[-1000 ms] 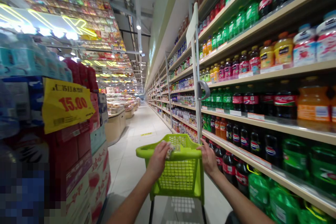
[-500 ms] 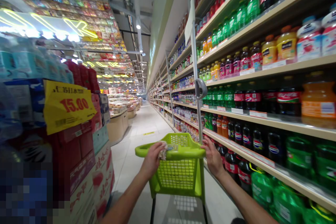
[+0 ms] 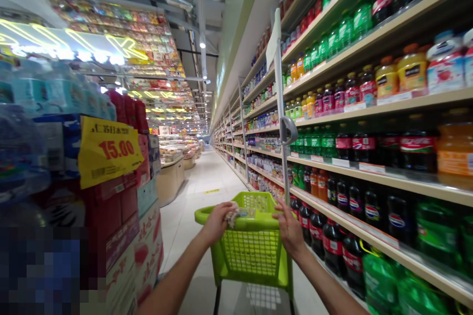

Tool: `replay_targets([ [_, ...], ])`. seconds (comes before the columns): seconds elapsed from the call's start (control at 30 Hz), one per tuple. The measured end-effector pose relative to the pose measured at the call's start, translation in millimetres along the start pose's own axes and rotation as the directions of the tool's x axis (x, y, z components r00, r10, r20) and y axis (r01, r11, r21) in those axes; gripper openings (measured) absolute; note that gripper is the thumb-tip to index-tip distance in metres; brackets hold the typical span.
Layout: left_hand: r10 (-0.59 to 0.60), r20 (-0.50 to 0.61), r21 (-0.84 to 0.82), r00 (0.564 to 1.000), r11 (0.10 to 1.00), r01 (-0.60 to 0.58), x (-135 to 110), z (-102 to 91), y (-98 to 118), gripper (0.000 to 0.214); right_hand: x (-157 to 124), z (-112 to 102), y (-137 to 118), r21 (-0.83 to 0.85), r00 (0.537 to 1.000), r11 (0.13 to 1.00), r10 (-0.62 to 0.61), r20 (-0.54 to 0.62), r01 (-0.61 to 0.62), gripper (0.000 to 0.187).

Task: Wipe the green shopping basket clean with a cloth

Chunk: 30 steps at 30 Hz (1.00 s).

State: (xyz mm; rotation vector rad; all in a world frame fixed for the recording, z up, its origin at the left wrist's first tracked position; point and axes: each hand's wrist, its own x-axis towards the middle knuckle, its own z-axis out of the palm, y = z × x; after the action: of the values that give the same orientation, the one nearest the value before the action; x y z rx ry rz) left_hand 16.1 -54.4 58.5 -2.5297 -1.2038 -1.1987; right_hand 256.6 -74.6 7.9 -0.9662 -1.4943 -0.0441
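Note:
A lime-green shopping cart (image 3: 248,251) with a grid-patterned basket stands right in front of me. Near the left part of its handle (image 3: 254,221), my left hand (image 3: 216,224) is closed on a crumpled whitish cloth or tissue (image 3: 232,214), pressed against the bar. My right hand (image 3: 291,231) is at the handle's right end, its fingers stretched out and slightly apart over the bar. Whether the right palm touches the cart cannot be made out. A small clear label holder (image 3: 247,212) lies on the handle between the hands.
Shelves of drink bottles (image 3: 354,197) line the right side, close to my right arm. A metal post (image 3: 284,133) rises at the shelf edge. Stacked drink cartons (image 3: 148,246) with a yellow price sign (image 3: 111,152) stand on the left. The tiled aisle (image 3: 207,172) runs ahead between them.
My right hand has shifted inward along the handle, its fingers now more stretched out. The left hand keeps the crumpled cloth on the bar. The whole view has shifted slightly right and down.

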Motion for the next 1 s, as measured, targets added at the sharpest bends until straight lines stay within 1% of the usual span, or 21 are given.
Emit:
replay_targets([
  [0.07,-0.072,-0.029,0.024,0.997,0.997,0.072,-5.1,-10.7,-19.4,0.042,-1.5,0.7,0.5,0.005,0.999,1.0,0.005,-0.034,-0.005,0.037],
  [0.1,-0.083,-0.044,0.026,0.996,0.996,0.084,-4.8,-9.5,-19.0,0.043,-2.0,1.7,-0.2,0.004,0.999,1.0,0.012,-0.048,-0.012,0.037],
  [0.13,-0.071,-0.05,0.019,0.996,0.997,0.072,-2.4,-3.9,-11.7,0.043,-2.4,2.8,-1.0,0.005,0.998,1.0,0.021,-0.056,-0.021,0.037],
  [0.2,0.012,-0.04,-0.011,0.999,1.0,-0.013,6.6,17.1,18.6,0.042,-2.8,4.4,-2.0,0.017,0.998,1.0,0.027,-0.051,-0.026,0.037],
  [0.23,0.091,-0.014,-0.03,0.996,0.995,-0.091,11.9,29.1,37.2,0.04,-3.0,4.5,-2.0,0.021,0.999,1.0,0.022,-0.043,-0.021,0.038],
  [0.3,0.233,0.041,-0.049,0.972,0.972,-0.231,20.5,47.7,67.9,0.034,-3.2,2.8,-1.2,0.021,0.999,1.0,0.011,-0.031,-0.01,0.038],
  [0.33,0.28,0.059,-0.055,0.958,0.959,-0.277,22.2,51.7,75.5,0.032,-3.5,1.1,-0.6,0.021,1.0,1.0,0.008,-0.026,-0.008,0.038],
  [0.37,0.298,0.064,-0.057,0.952,0.954,-0.295,21.8,51.5,76.2,0.031,-3.8,-0.7,0.0,0.025,1.0,1.0,0.007,-0.02,-0.006,0.038],
  [0.4,0.28,0.055,-0.053,0.958,0.959,-0.277,19.2,47.1,69.9,0.032,-4.3,-2.6,0.6,0.031,1.0,0.999,0.005,-0.014,-0.005,0.038],
  [0.47,0.165,0.005,-0.031,0.986,0.986,-0.165,9.2,28.7,41.3,0.036,-5.4,-5.4,1.5,0.051,1.0,0.999,-0.002,-0.004,0.002,0.037],
  [0.5,0.071,-0.034,-0.009,0.997,0.997,-0.071,3.4,17.2,23.4,0.039,-5.8,-5.9,1.7,0.059,1.0,0.998,-0.005,-0.003,0.005,0.037],
  [0.57,-0.048,-0.088,0.033,0.995,0.998,0.051,-5.9,-2.4,-6.3,0.041,-5.8,-4.5,0.4,0.056,1.0,0.998,-0.005,-0.014,0.006,0.037],
  [0.6,-0.084,-0.105,0.05,0.991,0.995,0.09,-8.2,-7.3,-13.8,0.041,-5.1,-2.6,-1.4,0.046,1.0,0.999,-0.001,-0.027,0.002,0.037],
  [0.63,-0.103,-0.113,0.061,0.988,0.992,0.11,-8.7,-7.5,-14.7,0.04,-4.0,0.1,-3.9,0.032,0.999,0.999,0.004,-0.038,-0.003,0.037],
  [0.67,-0.104,-0.115,0.063,0.988,0.992,0.112,-7.4,-2.9,-9.0,0.038,-2.5,3.3,-7.1,0.022,0.999,1.0,0.009,-0.048,-0.008,0.038],
  [0.73,-0.05,-0.093,0.051,0.994,0.997,0.055,-1.1,16.6,17.4,0.035,0.7,10.2,-14.1,0.017,0.998,1.0,0.011,-0.055,-0.01,0.039],
  [0.8,0.113,-0.057,0.01,0.992,0.994,-0.112,6.5,38.4,49.1,0.033,2.7,15.8,-18.8,0.008,0.999,1.0,-0.009,-0.044,0.01,0.041],
  [0.87,0.206,-0.039,-0.012,0.978,0.978,-0.206,9.6,48.5,65.9,0.032,2.3,17.8,-18.1,-0.047,0.998,0.998,-0.051,-0.025,0.049,0.041],
  [0.9,0.21,-0.037,-0.011,0.977,0.978,-0.21,8.0,46.8,64.3,0.032,1.2,17.2,-15.8,-0.086,0.997,0.993,-0.081,-0.005,0.08,0.041],
  [0.93,0.18,-0.045,0.0,0.983,0.984,-0.18,4.2,40.7,55.6,0.033,-0.2,15.8,-12.6,-0.118,0.993,0.986,-0.113,0.023,0.115,0.04],
  [1.0,0.043,-0.093,0.048,0.995,0.998,-0.038,-8.4,18.9,22.4,0.035,-3.4,11.9,-5.6,-0.149,0.984,0.974,-0.162,0.078,0.172,0.04],
])
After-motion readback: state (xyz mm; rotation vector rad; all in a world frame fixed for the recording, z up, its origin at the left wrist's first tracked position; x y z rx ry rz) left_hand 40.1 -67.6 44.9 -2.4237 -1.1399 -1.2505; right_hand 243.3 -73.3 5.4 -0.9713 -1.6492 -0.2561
